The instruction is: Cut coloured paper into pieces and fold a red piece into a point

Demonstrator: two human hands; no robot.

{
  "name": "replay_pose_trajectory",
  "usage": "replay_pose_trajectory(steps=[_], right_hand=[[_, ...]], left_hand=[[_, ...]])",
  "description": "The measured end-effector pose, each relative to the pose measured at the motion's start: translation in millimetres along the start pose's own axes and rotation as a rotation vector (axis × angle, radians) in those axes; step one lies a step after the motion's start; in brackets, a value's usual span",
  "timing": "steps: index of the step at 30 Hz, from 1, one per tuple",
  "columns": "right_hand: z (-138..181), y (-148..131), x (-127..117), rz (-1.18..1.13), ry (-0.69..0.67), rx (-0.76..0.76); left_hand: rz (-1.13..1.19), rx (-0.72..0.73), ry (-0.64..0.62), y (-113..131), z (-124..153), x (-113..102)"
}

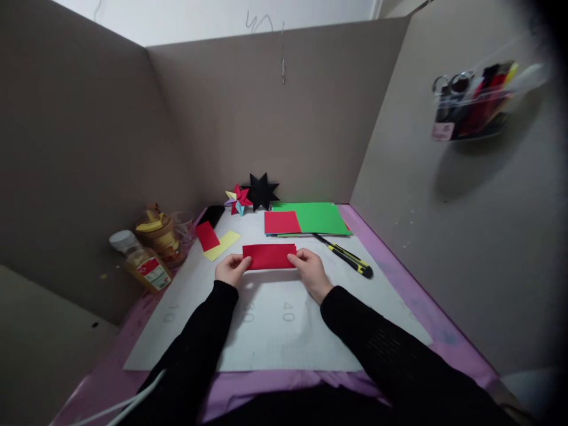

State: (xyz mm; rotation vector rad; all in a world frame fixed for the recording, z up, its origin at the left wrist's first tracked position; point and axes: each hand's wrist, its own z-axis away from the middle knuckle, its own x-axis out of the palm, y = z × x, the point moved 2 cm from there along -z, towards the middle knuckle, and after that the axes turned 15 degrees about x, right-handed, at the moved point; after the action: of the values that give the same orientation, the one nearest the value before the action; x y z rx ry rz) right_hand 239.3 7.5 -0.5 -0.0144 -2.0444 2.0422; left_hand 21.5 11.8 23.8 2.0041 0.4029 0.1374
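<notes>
A red paper rectangle [269,257], which looks folded along its length, is held level above the white sheet [284,343]. My left hand [232,270] pinches its left end, thumb on the front. At the right end, my right hand [312,273] grips it the same way. Behind it to the left lie a small red paper piece [207,236] and a yellow paper strip [223,245], partly overlapping. Beyond the right hand rests a black and yellow utility knife [348,258]. A red sheet [282,222] lies on a stack of green paper [323,218].
A folded multicoloured paper star [238,199] and a black star [262,191] stand at the back wall. On the left are a glue bottle [142,261], a brown jar [163,236] and a dark phone-like object [212,216]. A clear holder with tools [474,109] hangs on the right wall.
</notes>
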Motion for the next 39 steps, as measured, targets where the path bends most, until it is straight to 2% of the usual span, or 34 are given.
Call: replay_pose_trajectory(steps=[6, 12, 32, 39], right_hand=[[2.9, -0.6, -0.2, 0.026, 0.016, -0.017], [2.3, 1.0, -2.4, 0.020, 0.015, -0.020], [1.2, -0.6, -2.2, -0.008, 0.006, 0.011], [-2.9, 2.2, -3.4, -0.124, 0.000, 0.037]], left_hand=[[0.051, -0.023, 0.050, -4.6, 2.3, 0.6], [0.240, -0.074, 0.053, -4.9, 3.4, 2.4], [0.231, -0.129, 0.042, -9.3, 2.4, 0.7], [0.299, -0.260, 0.055, -13.9, -2.3, -0.2]])
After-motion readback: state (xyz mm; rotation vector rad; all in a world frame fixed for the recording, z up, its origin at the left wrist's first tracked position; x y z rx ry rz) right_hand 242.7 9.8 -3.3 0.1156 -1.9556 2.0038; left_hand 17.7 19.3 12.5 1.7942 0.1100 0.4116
